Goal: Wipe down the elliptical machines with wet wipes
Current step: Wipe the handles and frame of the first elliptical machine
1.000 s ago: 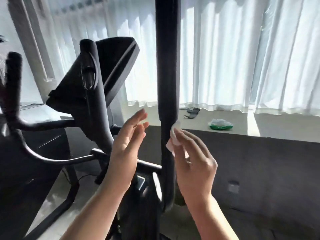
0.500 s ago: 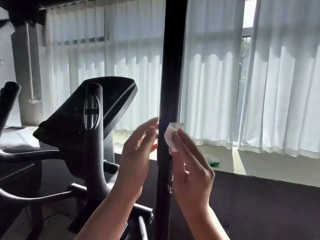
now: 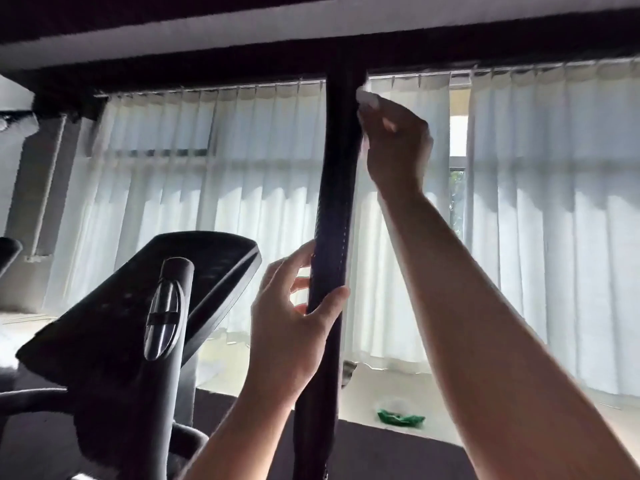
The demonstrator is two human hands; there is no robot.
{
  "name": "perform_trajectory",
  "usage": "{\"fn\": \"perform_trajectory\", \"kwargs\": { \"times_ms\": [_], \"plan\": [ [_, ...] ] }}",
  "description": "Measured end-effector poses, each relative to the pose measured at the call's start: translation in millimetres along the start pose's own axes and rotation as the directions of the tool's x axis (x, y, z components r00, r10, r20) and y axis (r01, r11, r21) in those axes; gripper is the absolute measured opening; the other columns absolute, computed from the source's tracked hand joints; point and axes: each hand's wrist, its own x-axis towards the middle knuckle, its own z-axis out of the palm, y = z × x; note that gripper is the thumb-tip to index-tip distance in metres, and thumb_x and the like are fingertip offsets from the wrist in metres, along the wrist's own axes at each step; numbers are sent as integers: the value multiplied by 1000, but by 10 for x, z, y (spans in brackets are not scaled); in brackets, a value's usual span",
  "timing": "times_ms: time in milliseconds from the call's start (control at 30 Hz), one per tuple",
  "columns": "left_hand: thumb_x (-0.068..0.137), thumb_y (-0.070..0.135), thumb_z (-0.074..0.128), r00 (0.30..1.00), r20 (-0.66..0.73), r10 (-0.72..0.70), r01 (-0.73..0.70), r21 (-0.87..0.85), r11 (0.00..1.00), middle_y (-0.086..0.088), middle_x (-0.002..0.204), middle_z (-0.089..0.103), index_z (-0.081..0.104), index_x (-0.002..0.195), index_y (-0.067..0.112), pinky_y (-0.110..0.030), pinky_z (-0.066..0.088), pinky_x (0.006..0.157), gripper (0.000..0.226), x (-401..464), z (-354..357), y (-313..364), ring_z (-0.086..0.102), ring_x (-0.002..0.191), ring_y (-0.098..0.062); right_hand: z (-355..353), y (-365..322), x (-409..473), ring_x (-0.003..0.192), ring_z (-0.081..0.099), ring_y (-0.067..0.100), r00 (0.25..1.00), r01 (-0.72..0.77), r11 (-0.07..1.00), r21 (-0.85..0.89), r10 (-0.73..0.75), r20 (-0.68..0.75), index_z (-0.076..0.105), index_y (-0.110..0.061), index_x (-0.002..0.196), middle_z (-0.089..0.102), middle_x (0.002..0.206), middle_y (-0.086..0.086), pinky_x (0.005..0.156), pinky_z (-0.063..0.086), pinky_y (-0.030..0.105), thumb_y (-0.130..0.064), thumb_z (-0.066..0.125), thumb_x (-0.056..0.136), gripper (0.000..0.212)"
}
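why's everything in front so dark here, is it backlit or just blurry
Head view: strongly backlit, daylight glowing through the white curtains, so the handlebar pole and console read as near-silhouettes. Head view: the left hand is shadowed on the camera side; the wipe in the right hand looks soft and washed out. Head view: wide-angle bending near the top edge.

Handlebar grip (image 3: 334, 216): we see matt black padding with a fine grain and a stitched seam.
Wipe (image 3: 367, 98): soft white cloth or paper, we cannot tell which.
Console (image 3: 138, 306): matt black plastic.
Sensor plate (image 3: 162, 320): glossy, chrome-like metal.
Curtains (image 3: 554, 220): thin white pleated fabric.
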Motion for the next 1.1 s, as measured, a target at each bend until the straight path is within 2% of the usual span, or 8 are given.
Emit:
{"fn": "perform_trajectory", "kwargs": {
  "times_ms": [200, 367, 500, 600, 700, 767, 967, 1100],
  "plan": [
    [78, 15, 80, 1000, 12, 6, -7, 12, 1000, 17, 118, 60, 60, 130, 32, -10, 50, 71, 58, -5, -36, -2, 60, 101, 2, 180, 21, 436, 71, 59, -13, 928, 366, 914, -173, -373, -4, 76, -10, 102, 75, 91, -1, 71, 38, -2, -19, 63, 93, 18],
    [75, 15, 82, 1000, 23, -16, 17, -22, 1000, 18, 114, 61, 60, 126, 37, -7, 48, 70, 60, -5, -47, 21, 60, 97, 6, -101, 72, 168, 106, 66, 16, 641, 766, 569, -297, -653, 403, 73, -8, 96, 72, 110, 0, 91, 53, 26, -14, 58, 94, 17],
    [74, 10, 82, 999, -30, -20, 18, -69, 997, 20, 109, 62, 59, 116, 44, -7, 47, 70, 59, -23, 24, 24, 58, 96, 9, -203, -158, 139, 115, 61, 23, 396, 915, 269, -301, -453, 799, 72, -10, 106, 70, 110, 3, 87, 54, 39, -18, 50, 97, 24],
    [76, 11, 82, 999, -47, -25, 21, -65, 998, 23, 106, 61, 59, 117, 45, -9, 49, 72, 59, -38, 40, 7, 58, 97, 8, -81, -410, 585, 115, 58, 26, 394, 919, 119, -376, -318, 862, 69, -8, 113, 67, 117, 7, 91, 49, 41, -9, 48, 99, 26],
    [76, 12, 83, 999, -25, -42, 40, -79, 996, 22, 106, 62, 60, 116, 45, -9, 49, 72, 57, -45, -4, 8, 59, 96, 7, 20, -522, 842, 113, 60, 28, 509, 861, 167, -481, -303, 805, 70, -6, 114, 68, 117, 9, 97, 46, 42, -13, 48, 101, 26],
    [76, 13, 82, 999, -6, -47, 46, -68, 997, 22, 106, 62, 59, 110, 49, -7, 48, 72, 55, -67, -44, 11, 59, 96, 8, 71, -512, 739, 110, 61, 30, 507, 861, 189, -472, -243, 827, 70, -5, 110, 69, 114, 9, 96, 46, 43, -20, 48, 102, 28],
    [82, 19, 77, 998, -58, -3, 3, 0, 1000, 20, 107, 62, 64, 101, 46, -5, 46, 70, 36, -226, -274, -39, 61, 96, 6, 94, -514, 16, 104, 61, 24, 308, 946, 92, -311, 43, 950, 68, -12, 96, 68, 97, 3, 86, 47, 35, -21, 47, 98, 23],
    [79, 51, 65, 990, -141, 8, -11, -20, 1000, 22, 102, 67, 66, 102, 43, -2, 44, 70, 25, -455, -484, -123, 62, 94, 11, 76, -608, -528, 78, 49, 24, 214, 973, 27, -228, 241, 947, 35, -16, 61, 37, 64, -3, 70, 37, 30, -13, 44, 90, 31]
  ]
}}
